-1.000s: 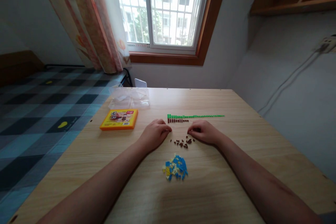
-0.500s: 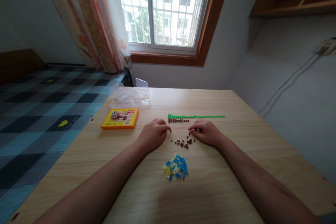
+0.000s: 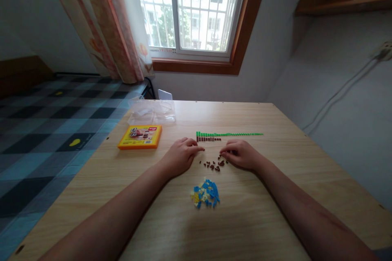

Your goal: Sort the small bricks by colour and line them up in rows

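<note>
**Loose brown bricks (image 3: 214, 165) set between two hands**

The loose brown bricks are scattered on the table (image 3: 275, 195) in a small patch stretched left to right, directly between the fingertips of both hands. The right hand (image 3: 240, 154) is the nearer one. Its fingers are curled down at the patch's right end, touching it or all but touching. The left hand (image 3: 180, 155) is held just beside the left end, thumb and forefinger drawn together. Whether a brick is pinched in either hand cannot be told.

Just beyond the fingertips a short brown row (image 3: 208, 139) is laid left to right, with a longer green row (image 3: 229, 134) parallel behind it. Nearer the body a blue and yellow pile (image 3: 206, 193) is seen. An orange box (image 3: 140, 136) and a clear tray (image 3: 152, 112) are placed well off to the left.
</note>
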